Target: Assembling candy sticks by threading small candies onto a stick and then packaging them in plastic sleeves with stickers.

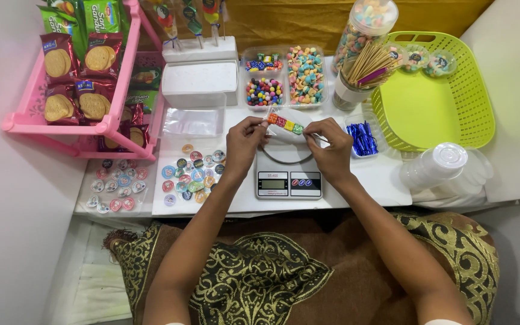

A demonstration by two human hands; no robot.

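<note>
lime green basket [434, 108], pink rack [115, 120], multicoloured candy skewer [285, 124]

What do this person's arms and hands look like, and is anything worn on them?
Both forearms are bare: no gloves, and no watch or bracelets that I can make out. The left hand and right hand are uncovered too. Rings are too small to tell. A sliver of white cloth, perhaps a sleeve edge, shows at the bottom.
</note>
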